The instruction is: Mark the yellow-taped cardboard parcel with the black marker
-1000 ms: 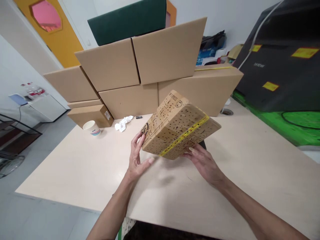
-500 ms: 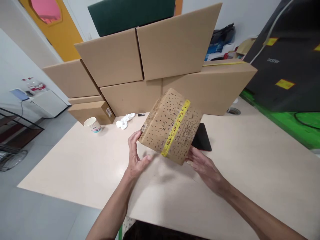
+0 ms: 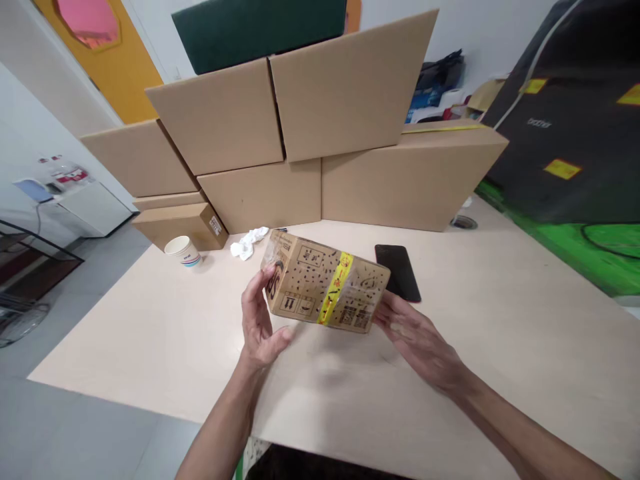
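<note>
A small brown cardboard box with dark specks, printed symbols and a yellow tape strip is held tilted above the table. My left hand supports its left end, fingers against the side and thumb apart from the box. At the lower right corner, my right hand holds the other end, its fingertips partly hidden behind the box. A black smartphone lies on the table just behind my right hand.
Large cardboard boxes are stacked along the table's back, with a dark green box on top. A paper cup, crumpled tissue and flat carton stand at left. A black case is at right.
The box has been turned in my hands, so a narrower printed side with the yellow tape now faces me. It sits lower, uncovering more of the phone.
</note>
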{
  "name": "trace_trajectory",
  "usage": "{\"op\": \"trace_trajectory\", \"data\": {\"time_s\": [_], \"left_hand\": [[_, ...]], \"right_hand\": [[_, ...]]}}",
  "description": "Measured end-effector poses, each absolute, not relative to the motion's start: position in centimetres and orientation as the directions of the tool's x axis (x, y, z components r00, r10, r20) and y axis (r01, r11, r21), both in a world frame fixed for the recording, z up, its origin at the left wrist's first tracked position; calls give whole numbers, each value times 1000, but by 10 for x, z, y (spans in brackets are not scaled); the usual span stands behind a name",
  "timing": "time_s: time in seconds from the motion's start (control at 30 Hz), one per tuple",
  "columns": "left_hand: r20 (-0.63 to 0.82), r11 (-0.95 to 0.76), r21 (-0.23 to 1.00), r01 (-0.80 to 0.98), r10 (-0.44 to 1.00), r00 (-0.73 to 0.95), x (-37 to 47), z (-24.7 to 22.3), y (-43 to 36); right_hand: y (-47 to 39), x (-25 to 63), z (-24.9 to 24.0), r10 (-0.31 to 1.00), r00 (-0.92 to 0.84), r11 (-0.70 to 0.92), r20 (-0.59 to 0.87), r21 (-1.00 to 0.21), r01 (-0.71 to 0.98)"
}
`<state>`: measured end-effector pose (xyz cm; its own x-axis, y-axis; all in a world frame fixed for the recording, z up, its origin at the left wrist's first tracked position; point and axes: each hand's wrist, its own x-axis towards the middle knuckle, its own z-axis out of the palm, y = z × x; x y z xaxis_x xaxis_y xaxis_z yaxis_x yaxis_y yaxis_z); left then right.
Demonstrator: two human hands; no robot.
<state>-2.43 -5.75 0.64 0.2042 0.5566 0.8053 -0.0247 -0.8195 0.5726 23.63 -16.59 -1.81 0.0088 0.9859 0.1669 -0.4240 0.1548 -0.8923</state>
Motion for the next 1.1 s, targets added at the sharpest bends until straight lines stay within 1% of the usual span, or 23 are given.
{"op": "trace_trajectory", "data": {"time_s": [0.1, 0.2, 0.3, 0.4, 0.5, 0.6, 0.67, 0.77, 0.83, 0.9, 0.97, 1.0, 1.03, 1.07, 1.1], "left_hand": [[905, -926, 376, 42, 376, 197, -28, 13, -58], [943, -968, 212, 133, 239, 234, -29, 18, -61], [915, -971, 126, 203, 193, 354, -27, 19, -64], [856, -962, 114, 250, 223, 467, -26, 17, -62], [826, -960, 157, 232, 257, 502, -28, 14, -58], [811, -936, 299, 186, 352, 467, -31, 15, -57], [782, -904, 376, 203, 427, 454, -32, 16, -58], [741, -879, 409, 245, 477, 474, -31, 14, -57], [737, -873, 427, 235, 487, 468, -30, 11, -53], [775, -876, 428, 221, 482, 408, -28, 7, -50], [816, -871, 452, 194, 491, 304, -27, 5, -49], [820, -857, 488, 169, 516, 249, -26, 5, -51], [802, -826, 549, 131, 564, 198, -25, 6, -53], [755, -770, 634, 76, 637, 157, -24, 7, -56], [679, -685, 729, 7, 723, 127, -23, 9, -60]], "right_hand": [[-168, 240, -16, 991, 54, 134, 123, -872, -471], [-167, 245, -15, 990, 104, 131, 91, -861, -491], [-164, 248, -14, 988, 134, 127, 70, -866, -484], [-162, 250, -13, 986, 156, 120, 53, -878, -464], [-161, 250, -14, 988, 145, 108, 48, -888, -447], [-160, 247, -21, 993, 101, 98, 60, -893, -439], [-158, 245, -28, 996, 76, 82, 55, -903, -422], [-157, 243, -36, 995, 92, 77, 44, -916, -393], [-157, 242, -39, 993, 103, 91, 55, -918, -385], [-157, 241, -38, 993, 85, 105, 78, -915, -390], [-158, 241, -36, 992, 65, 128, 112, -913, -387], [-158, 241, -35, 989, 60, 147, 134, -915, -376], [-159, 241, -34, 986, 50, 164, 156, -920, -356], [-160, 242, -33, 984, 31, 175, 175, -928, -330], [-160, 242, -33, 982, 1, 180, 189, -936, -302]]}}
